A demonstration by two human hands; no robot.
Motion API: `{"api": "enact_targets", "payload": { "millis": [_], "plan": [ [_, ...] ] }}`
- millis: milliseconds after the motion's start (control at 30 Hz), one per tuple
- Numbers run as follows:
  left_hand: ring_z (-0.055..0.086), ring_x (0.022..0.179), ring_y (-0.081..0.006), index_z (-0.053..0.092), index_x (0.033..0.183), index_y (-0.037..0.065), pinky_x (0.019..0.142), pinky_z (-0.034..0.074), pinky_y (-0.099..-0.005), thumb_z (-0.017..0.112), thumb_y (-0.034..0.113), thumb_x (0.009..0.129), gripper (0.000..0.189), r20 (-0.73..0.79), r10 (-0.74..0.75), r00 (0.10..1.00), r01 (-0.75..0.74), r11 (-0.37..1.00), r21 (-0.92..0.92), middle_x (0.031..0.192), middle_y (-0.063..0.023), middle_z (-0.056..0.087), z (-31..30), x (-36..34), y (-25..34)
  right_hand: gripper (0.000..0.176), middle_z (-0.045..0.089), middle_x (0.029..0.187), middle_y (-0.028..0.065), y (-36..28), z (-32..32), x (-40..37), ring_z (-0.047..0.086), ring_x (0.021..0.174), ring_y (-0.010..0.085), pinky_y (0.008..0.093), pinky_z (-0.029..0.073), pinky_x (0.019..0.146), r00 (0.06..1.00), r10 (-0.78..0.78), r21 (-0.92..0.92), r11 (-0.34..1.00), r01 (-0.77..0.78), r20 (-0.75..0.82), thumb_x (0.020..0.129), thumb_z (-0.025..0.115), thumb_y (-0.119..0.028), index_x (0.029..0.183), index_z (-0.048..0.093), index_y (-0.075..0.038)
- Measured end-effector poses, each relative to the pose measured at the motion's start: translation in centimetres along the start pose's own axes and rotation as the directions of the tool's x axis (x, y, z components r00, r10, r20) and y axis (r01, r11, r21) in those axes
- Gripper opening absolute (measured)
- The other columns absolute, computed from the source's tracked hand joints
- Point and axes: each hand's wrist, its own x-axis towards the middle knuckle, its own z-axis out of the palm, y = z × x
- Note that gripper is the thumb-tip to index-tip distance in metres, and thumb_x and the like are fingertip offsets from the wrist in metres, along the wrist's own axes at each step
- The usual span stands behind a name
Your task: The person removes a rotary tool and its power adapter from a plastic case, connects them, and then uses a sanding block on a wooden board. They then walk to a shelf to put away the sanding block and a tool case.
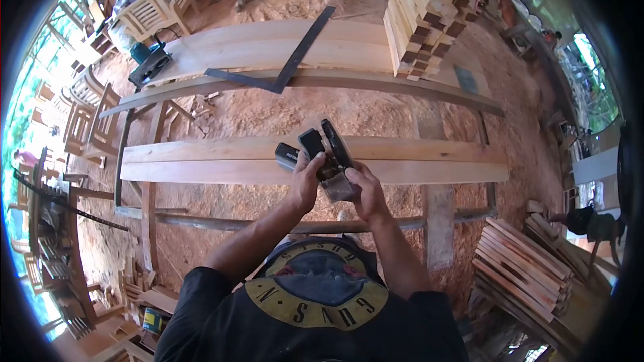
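Note:
A dark handheld power tool (329,164) is held up in front of my chest, above the planks on the frame. It has a black blocky body, a long rounded black part and a greyish plate at its lower end; its exact kind I cannot make out. My left hand (307,181) grips its left side, with the thumb on the body. From the right, my right hand (365,191) closes on the plate and the rounded part. Just beneath the tool, two long pale planks (416,161) lie side by side across a metal frame (221,223).
Beyond, a dark framing square (285,80) lies across a beam and wide boards (235,47). Stacked timber (422,20) stands at the back right, and a teal power tool (147,64) at the back left. More cut wood (520,265) is piled at lower right. Wood shavings cover the ground.

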Motion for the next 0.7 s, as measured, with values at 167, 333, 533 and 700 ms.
{"api": "enact_targets", "payload": {
  "millis": [167, 333, 533, 700],
  "plan": [
    [0.057, 0.106, -0.0149, 0.051, 0.131, 0.006, 0.094, 0.046, -0.032, 0.057, 0.02, 0.105, 0.03, 0.051, -0.019, 0.999, 0.011, 0.988, 0.152, 0.115, -0.0051, 0.063, -0.6, -0.5, -1.2, 0.042, 0.071, 0.117, 0.0118, -2.1, -1.6, 1.2, 0.069, 0.104, 0.0187, 0.0336, 0.057, 0.091, 0.989, 0.098, -0.34, 0.939, -0.054, 0.112, 0.095, 0.07, -0.017, 0.132, 0.061, 0.001],
    [0.057, 0.115, -0.0159, 0.046, 0.138, 0.007, 0.098, 0.045, -0.0347, 0.053, 0.02, 0.107, 0.034, 0.082, -0.037, 0.996, 0.024, 0.988, 0.153, 0.125, -0.0059, 0.061, -0.2, -1.2, -1.6, 0.043, 0.071, 0.117, 0.0097, -1.8, -1.8, 1.5, 0.069, 0.105, 0.0177, 0.0333, 0.056, 0.092, 0.99, 0.035, -0.451, 0.892, 0.03, 0.136, 0.095, 0.072, -0.012, 0.134, 0.06, 0.0],
    [0.055, 0.116, -0.0196, 0.042, 0.145, 0.005, 0.099, 0.046, -0.0369, 0.06, 0.027, 0.105, 0.049, 0.079, -0.017, 0.997, 0.001, 0.982, 0.19, 0.131, -0.0093, 0.056, 0.2, -2.0, 0.4, 0.04, 0.071, 0.114, 0.0081, -1.4, -2.7, 1.0, 0.069, 0.101, 0.017, 0.0319, 0.056, 0.091, 0.994, 0.038, -0.312, 0.95, -0.006, 0.099, 0.094, 0.073, -0.01, 0.131, 0.06, 0.001],
    [0.051, 0.132, -0.0341, 0.046, 0.143, 0.002, 0.109, 0.04, -0.0471, 0.07, 0.027, 0.092, 0.061, 0.289, 0.362, 0.886, -0.424, 0.382, 0.821, 0.144, -0.0193, 0.052, -4.3, -0.5, 2.2, 0.038, 0.071, 0.111, 0.0073, -3.8, -6.2, -0.6, 0.07, 0.096, 0.0151, 0.0311, 0.058, 0.089, 0.997, 0.068, -0.211, 0.976, -0.06, 0.031, 0.093, 0.073, -0.008, 0.128, 0.061, 0.001]
  ]
}}
